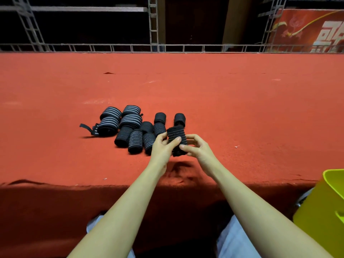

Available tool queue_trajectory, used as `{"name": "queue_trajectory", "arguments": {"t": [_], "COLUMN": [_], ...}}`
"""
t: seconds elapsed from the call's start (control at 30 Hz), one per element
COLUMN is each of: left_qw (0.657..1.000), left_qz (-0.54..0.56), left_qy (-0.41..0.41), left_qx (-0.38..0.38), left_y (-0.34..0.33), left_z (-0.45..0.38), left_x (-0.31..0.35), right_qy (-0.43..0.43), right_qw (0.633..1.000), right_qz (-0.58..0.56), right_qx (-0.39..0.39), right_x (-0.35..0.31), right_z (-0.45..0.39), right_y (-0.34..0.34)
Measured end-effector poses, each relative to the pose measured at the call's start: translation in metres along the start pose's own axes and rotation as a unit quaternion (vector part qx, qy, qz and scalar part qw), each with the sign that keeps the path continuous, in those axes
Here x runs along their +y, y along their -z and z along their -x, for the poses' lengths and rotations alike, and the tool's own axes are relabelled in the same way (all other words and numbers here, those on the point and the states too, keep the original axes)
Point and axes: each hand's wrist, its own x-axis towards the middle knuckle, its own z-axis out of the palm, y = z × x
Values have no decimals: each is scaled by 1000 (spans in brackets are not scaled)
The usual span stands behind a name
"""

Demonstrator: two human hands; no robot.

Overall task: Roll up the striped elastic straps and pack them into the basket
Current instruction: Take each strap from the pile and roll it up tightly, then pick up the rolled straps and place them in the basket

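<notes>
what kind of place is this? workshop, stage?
Probably a stage or event hall, not a workshop: a broad red carpeted platform serves as the work surface, metal truss framing stands behind it, and a red printed banner hangs at the right.

Bare forearms, no sleeves — pale blue-white trousers [234,237] over both knees.

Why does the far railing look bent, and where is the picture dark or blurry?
Head view: the wide lens bows the railing; the background behind it is nearly black; a shadow falls over the table's near edge; the strap held by the left hand and right hand is slightly motion-blurred.
</notes>
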Motion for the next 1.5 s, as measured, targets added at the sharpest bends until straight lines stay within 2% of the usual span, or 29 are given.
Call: {"name": "queue_trajectory", "arguments": {"t": [0.2,0.4,0.57,0.63,0.77,0.93,1.27,1.43,1.5], "left_qw": [998,996,985,980,969,954,952,951,950], "left_qz": [-51,-25,-43,-75,-166,-228,-257,-262,-273], "left_qy": [-18,-35,-70,-83,-89,-95,4,31,44], "left_qx": [28,77,152,168,161,168,167,160,142], "left_y": [25,56,82,97,117,128,107,85,68], "left_z": [9,8,-9,-19,-43,-84,-120,-120,-121], "left_x": [22,41,53,54,50,39,66,106,125], "right_qy": [-2,-16,-65,-72,-97,-131,-234,-273,-276], "right_qw": [1000,997,991,980,923,901,933,951,956], "right_qz": [14,59,114,183,372,414,273,141,101], "right_qx": [-23,-48,-4,15,15,21,-15,-27,-6], "right_x": [-11,-27,-31,-20,0,18,9,-33,-58], "right_z": [5,-10,-41,-59,-94,-129,-145,-140,-138], "right_y": [-23,-56,-82,-87,-98,-113,-103,-88,-76]}}
